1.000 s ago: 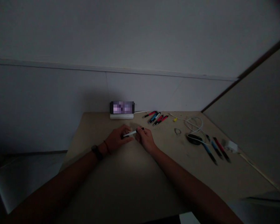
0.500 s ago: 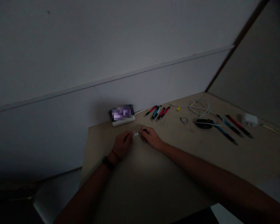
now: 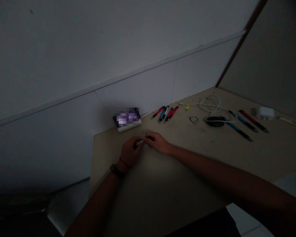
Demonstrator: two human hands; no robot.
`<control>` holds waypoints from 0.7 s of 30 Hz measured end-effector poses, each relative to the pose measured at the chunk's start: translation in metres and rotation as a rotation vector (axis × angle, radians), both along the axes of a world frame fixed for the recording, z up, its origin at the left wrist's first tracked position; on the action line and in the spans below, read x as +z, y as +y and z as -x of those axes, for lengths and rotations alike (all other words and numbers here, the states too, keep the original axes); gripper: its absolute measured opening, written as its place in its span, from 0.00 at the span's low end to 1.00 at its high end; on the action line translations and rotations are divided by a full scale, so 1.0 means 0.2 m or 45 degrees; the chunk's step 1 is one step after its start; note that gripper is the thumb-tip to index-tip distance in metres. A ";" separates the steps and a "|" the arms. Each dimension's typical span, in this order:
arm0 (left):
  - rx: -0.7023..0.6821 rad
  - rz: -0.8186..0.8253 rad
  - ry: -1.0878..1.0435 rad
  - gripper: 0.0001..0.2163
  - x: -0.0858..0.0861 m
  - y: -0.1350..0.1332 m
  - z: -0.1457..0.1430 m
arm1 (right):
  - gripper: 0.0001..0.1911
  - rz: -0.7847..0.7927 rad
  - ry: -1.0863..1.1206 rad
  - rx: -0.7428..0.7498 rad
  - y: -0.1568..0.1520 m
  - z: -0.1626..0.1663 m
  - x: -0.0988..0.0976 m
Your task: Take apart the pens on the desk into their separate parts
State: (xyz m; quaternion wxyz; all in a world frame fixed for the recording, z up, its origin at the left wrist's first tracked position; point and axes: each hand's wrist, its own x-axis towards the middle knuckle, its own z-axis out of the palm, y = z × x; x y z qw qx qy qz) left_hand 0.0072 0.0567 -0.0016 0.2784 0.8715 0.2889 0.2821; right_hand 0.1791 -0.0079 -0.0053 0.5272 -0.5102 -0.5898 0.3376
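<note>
A white pen with black parts [image 3: 139, 142] is held low over the table, one end in each hand. My left hand [image 3: 130, 151], with a dark wristband and a thin red bracelet behind it, closes around the left end. The fingers of my right hand [image 3: 160, 144] pinch the black part at the right end. Only a short white stretch shows between the hands; the rest is covered by fingers. Just beyond them, a lit phone [image 3: 127, 118] leans on a white block [image 3: 130, 126].
Several red, blue and white pens [image 3: 171, 114] lie near the wall. To the right are a coiled white cable [image 3: 209, 104], a yellow tag [image 3: 187, 107], a small dark loop [image 3: 193, 119], a black oval object [image 3: 214, 122], blue pens [image 3: 240, 131], a red pen [image 3: 253, 121] and a white charger [image 3: 265, 113].
My hands have come closer together, so less of the white pen shows between them. The right hand has shifted slightly left. The camera view has tilted a little.
</note>
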 end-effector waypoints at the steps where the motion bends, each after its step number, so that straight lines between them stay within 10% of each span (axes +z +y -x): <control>1: -0.001 -0.015 0.002 0.10 0.00 0.00 0.00 | 0.22 0.006 -0.002 -0.001 0.00 0.00 0.00; 21: -0.082 -0.069 -0.003 0.11 0.01 -0.01 -0.01 | 0.27 0.083 -0.052 -0.129 0.02 -0.01 -0.01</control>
